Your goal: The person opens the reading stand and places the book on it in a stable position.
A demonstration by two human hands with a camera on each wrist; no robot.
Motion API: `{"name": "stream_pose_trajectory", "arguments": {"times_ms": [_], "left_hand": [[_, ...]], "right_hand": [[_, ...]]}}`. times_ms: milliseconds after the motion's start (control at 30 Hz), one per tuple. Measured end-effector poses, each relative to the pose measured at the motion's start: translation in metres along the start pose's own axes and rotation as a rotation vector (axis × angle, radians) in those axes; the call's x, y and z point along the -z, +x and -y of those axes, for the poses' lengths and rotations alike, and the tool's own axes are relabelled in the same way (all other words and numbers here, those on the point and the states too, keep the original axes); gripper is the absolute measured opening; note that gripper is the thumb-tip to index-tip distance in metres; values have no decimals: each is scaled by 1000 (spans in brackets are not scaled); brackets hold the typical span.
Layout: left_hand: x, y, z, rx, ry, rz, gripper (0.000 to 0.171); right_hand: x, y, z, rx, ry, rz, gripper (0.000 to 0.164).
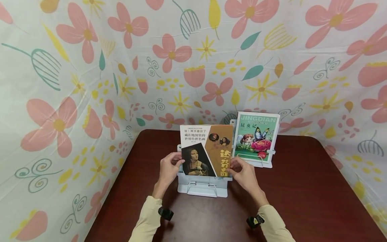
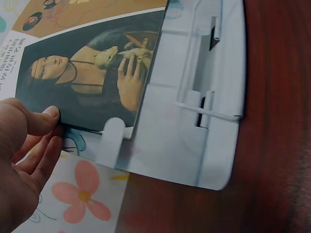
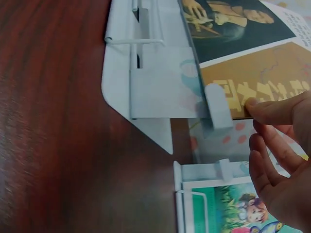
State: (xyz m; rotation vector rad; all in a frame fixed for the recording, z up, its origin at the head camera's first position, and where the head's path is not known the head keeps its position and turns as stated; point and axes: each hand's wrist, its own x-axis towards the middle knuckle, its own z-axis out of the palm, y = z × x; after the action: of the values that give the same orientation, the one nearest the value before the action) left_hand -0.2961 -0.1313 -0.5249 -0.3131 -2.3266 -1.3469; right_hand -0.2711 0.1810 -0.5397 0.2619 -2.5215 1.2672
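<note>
A book with a painted portrait on a brown and white cover is held upright by both hands against a light-blue book stand. My left hand pinches its left edge, thumb on the cover. On the opposite edge, my right hand pinches it the same way. Near the book's lower left corner, a side tab of the stand overlaps the cover. Another tab overlaps it at the lower right. The book's bottom edge is above the stand's wire holder. The stand's upper part is mostly hidden behind the book.
Right and behind, a green-covered book leans on a second stand. Both stands are on a dark red-brown table. A floral cloth hangs behind and at the sides. Each wrist wears a black device.
</note>
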Motion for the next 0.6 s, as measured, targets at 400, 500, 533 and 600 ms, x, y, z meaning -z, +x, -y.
{"name": "stream_pose_trajectory", "arguments": {"times_ms": [400, 500, 533, 600], "left_hand": [[-3, -22, 15, 23, 31, 35, 17], [-3, -29, 21, 32, 44, 30, 16], [-3, -30, 23, 33, 43, 26, 17], [-3, -34, 26, 23, 43, 11, 17]], "right_hand": [[-12, -17, -11, -55, -24, 11, 17], [-14, -19, -12, -37, -23, 5, 15], [-14, -20, -13, -35, -23, 3, 14], [-16, -22, -15, -23, -18, -7, 13]]}}
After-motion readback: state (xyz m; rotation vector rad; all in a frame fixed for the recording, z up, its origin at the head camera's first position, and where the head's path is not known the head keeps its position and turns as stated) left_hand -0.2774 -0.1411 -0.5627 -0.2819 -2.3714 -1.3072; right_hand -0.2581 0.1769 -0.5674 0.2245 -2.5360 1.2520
